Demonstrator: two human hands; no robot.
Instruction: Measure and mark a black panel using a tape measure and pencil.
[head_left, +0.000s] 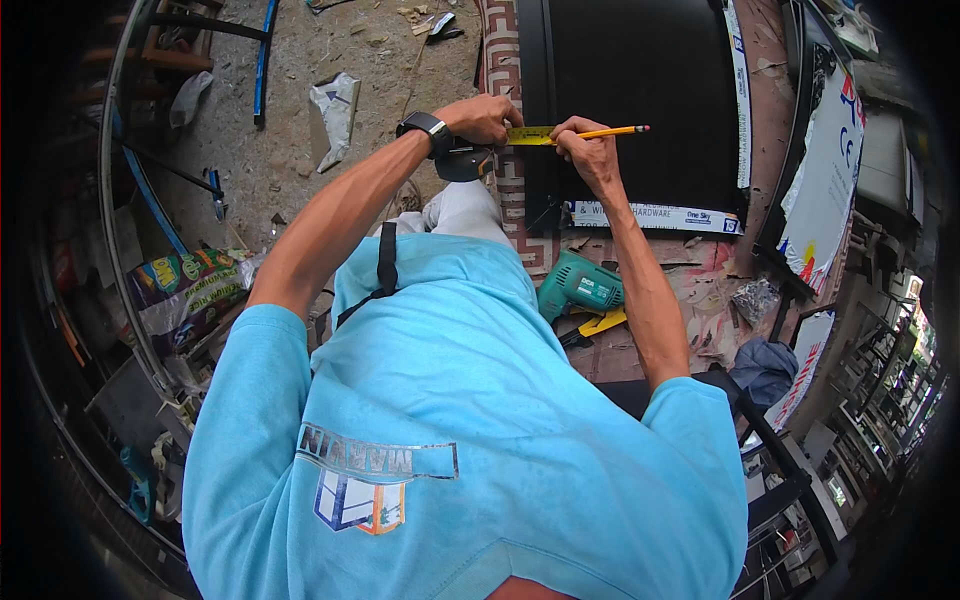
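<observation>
My left hand (483,117) holds a dark tape measure case (462,162) at the left edge of a black sheet (640,90), with its yellow tape (530,135) pulled to the right across the sheet. My right hand (585,150) grips a yellow pencil (615,131) and presses down on the tape's end, the pencil lying level and pointing right. A black watch (424,126) sits on my left wrist. The black sheet lies on a patterned red and white surface (505,60).
A teal power drill (580,285) and a yellow-handled tool (600,323) lie on the worn surface near my right elbow. White printed panels (830,170) lean at the right. Dirt floor with paper scraps (335,110), metal frames and bags (185,290) fill the left.
</observation>
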